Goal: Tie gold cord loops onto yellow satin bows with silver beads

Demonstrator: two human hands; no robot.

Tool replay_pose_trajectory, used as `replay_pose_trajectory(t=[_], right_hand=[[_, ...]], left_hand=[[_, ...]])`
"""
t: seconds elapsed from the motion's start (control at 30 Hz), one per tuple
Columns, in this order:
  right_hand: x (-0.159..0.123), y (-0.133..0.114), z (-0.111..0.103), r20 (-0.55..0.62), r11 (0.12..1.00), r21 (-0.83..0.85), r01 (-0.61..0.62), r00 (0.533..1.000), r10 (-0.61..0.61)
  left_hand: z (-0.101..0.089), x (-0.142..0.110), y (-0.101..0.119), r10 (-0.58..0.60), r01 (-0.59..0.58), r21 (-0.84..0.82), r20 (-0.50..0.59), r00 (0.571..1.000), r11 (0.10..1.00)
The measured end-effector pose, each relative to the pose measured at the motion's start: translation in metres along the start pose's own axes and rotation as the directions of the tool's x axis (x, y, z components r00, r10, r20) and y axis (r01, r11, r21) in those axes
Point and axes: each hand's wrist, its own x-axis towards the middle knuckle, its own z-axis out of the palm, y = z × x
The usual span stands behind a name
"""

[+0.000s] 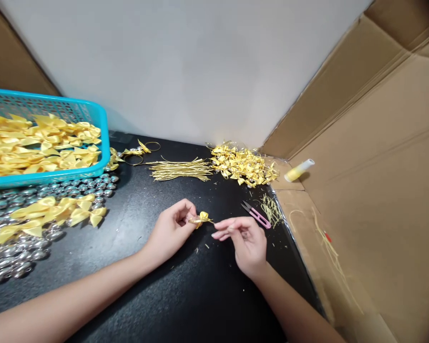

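Observation:
My left hand (171, 226) pinches a small yellow ribbon bow (201, 218) just above the black table (146, 290). My right hand (245, 238) is closed in a pinch on the thin gold wire end sticking out of the bow's right side. Pink thread snips (256, 214) lie on the table just beyond my right hand. Behind them lies a bundle of gold wire ties (180, 169) and a heap of finished yellow bows (243, 164).
A turquoise basket (102, 138) full of yellow ribbon pieces stands at the left, over a spread of silver beads (17, 257) with loose ribbon pieces (53, 212) on them. Cardboard (379, 190) walls the right side, with a yellow-capped tube (299, 170) and wire scraps (271, 208).

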Motion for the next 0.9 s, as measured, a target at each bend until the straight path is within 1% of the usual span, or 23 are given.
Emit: replay_pose_trajectory(t=[0.1,0.17,0.2,0.27,0.37,0.5,0.57,0.67,0.9], right_hand=[[0.009,-0.007,-0.001,-0.067,0.983,0.076,-0.167,0.983,0.172],[0.016,-0.012,-0.004,-0.096,0.965,0.121,-0.232,0.965,0.244],[0.019,-0.014,-0.006,-0.111,0.959,0.150,-0.240,0.960,0.258],[0.024,-0.018,-0.012,-0.149,0.951,0.216,-0.220,0.956,0.254],[0.029,-0.024,-0.020,-0.202,0.939,0.305,-0.157,0.953,0.225],[0.032,-0.030,-0.026,-0.211,0.920,0.373,-0.120,0.955,0.210],[0.033,-0.033,-0.029,-0.209,0.912,0.395,-0.110,0.956,0.205],[0.035,-0.036,-0.034,-0.240,0.904,0.418,-0.086,0.950,0.202],[0.039,-0.041,-0.046,-0.333,0.903,0.420,-0.093,0.909,0.249]], left_hand=[[0.000,0.002,0.003,-0.008,0.008,-0.004,0.000,1.000,1.000],[-0.001,0.003,0.005,-0.020,0.020,-0.007,0.002,1.000,1.000],[-0.001,0.003,0.007,-0.030,0.030,-0.009,0.004,1.000,1.000],[-0.001,0.003,0.008,-0.050,0.050,-0.007,0.010,0.999,0.999],[-0.001,0.003,0.008,-0.065,0.065,-0.006,0.020,0.998,0.998],[-0.001,0.004,0.008,-0.070,0.070,-0.009,0.017,0.997,0.997],[-0.001,0.005,0.008,-0.068,0.068,-0.007,0.018,0.998,0.998],[-0.001,0.005,0.008,-0.070,0.070,0.003,0.026,0.997,0.998],[-0.002,0.004,0.010,-0.062,0.061,0.022,0.034,0.997,0.998]])
